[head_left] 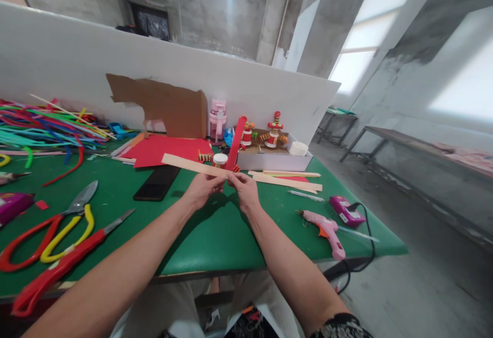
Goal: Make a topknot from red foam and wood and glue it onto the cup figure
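My left hand (pixel 202 191) pinches a peach-coloured paper strip (pixel 188 165) near its right end; the strip stretches out to the left. Close beside it, my right hand (pixel 245 190) pinches the lower end of a red paper strip (pixel 236 143), which points up and away. The two strips meet at an angle between my fingertips, though I cannot tell whether they are stuck together. Just behind them stands a small white-topped round piece (pixel 220 160), with a folded yellow paper spring (pixel 205 157) at its left.
Red paper sheets (pixel 165 148) and a black phone (pixel 157 183) lie left of centre. A box (pixel 273 161) holds finished figures (pixel 274 132). At right are more peach strips (pixel 287 181) and a pink glue gun (pixel 323 227); at left, scissors (pixel 79 209) and a red-handled knife (pixel 77 253).
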The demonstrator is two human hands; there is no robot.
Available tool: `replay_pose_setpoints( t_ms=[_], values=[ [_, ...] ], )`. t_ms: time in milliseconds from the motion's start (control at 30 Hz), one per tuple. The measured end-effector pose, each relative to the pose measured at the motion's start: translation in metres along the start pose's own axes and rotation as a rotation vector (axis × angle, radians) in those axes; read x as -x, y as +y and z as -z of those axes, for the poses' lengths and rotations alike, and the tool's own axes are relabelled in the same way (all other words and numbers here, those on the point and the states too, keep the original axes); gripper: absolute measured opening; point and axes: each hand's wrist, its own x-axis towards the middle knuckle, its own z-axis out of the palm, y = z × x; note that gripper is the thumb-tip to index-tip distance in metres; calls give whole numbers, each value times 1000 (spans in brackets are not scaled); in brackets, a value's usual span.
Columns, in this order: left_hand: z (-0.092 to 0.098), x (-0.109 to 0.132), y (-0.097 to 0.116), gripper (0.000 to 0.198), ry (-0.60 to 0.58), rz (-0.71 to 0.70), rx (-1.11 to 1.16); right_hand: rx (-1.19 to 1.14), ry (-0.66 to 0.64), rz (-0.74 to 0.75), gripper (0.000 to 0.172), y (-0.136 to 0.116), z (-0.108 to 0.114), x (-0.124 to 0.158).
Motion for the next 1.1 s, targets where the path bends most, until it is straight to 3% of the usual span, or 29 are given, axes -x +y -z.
replay_pose_setpoints(
  t_ms=[300, 433, 1100],
  values=[
    [4, 1, 5, 42, -21, -15, -145, 81, -52, -8, 29, 2, 3, -3],
    [1, 1, 3, 46, -32, 1, -86, 22, -2, -15, 30, 4, 3, -4],
    [-1, 0, 1, 50, -5, 35, 3, -43, -17, -34, 27, 7, 1, -2]
  ],
)
